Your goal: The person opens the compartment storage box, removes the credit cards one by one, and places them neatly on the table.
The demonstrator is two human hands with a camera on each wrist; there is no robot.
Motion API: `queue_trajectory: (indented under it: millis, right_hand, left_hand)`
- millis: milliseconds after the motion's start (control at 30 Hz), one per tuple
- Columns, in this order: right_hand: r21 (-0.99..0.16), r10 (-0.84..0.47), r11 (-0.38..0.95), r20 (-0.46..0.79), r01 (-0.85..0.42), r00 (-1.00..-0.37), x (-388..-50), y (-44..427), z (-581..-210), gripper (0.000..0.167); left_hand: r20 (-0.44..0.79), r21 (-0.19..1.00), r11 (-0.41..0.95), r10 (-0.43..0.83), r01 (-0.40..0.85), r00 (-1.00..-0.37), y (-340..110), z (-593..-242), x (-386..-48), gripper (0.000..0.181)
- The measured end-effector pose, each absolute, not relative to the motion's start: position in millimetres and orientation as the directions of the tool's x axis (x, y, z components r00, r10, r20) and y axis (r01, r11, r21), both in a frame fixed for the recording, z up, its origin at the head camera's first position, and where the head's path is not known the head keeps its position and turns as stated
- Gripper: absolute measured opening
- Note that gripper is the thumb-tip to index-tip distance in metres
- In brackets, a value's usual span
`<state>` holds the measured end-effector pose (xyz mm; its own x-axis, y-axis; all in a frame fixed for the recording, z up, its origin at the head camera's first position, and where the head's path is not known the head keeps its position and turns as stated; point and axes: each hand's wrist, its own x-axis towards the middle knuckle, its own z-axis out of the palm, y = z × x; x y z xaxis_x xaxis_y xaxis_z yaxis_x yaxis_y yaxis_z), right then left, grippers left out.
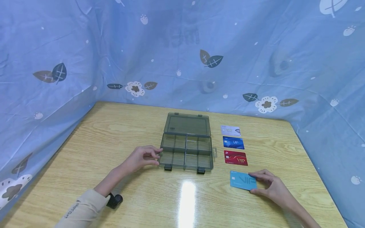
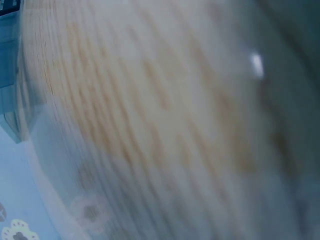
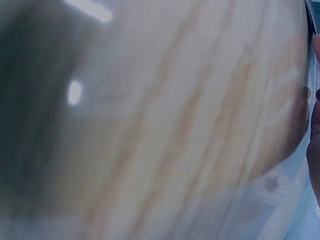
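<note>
On the table, a clear grey plastic compartment box (image 1: 185, 152) stands with its lid (image 1: 188, 125) folded back. My left hand (image 1: 142, 156) is at the box's left side, its fingertips by the wall; whether they touch it is hard to tell. Over on the right, my right hand (image 1: 269, 185) holds a light blue VIP card (image 1: 240, 180) by its right end, between thumb and fingers. The card lies flat or nearly so. Beyond it, a red VIP card (image 1: 235, 157), a blue VIP card (image 1: 233, 142) and a silver-white VIP card (image 1: 230, 130) form a column.
Two dark latches (image 1: 201, 170) sit on the box's front edge. A black strapped device (image 1: 115, 201) is at my left wrist. Patterned blue cloth (image 1: 182, 63) hangs behind the wooden table (image 1: 137, 120) and along both sides. Mostly blurred tabletop fills both wrist views.
</note>
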<state>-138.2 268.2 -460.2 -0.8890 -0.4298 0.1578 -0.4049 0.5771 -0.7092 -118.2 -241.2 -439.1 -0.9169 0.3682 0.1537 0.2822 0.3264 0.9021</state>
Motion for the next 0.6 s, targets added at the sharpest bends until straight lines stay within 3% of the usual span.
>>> queue_trajectory:
  millis: [600]
  right_hand:
    - [-0.703, -0.428, 0.617, 0.079, -0.354, -0.901, -153, 262, -458, 0.05]
  left_hand:
    - [0.155, 0.9, 0.33, 0.368, 0.284, -0.917, -241, -439, -118, 0.013]
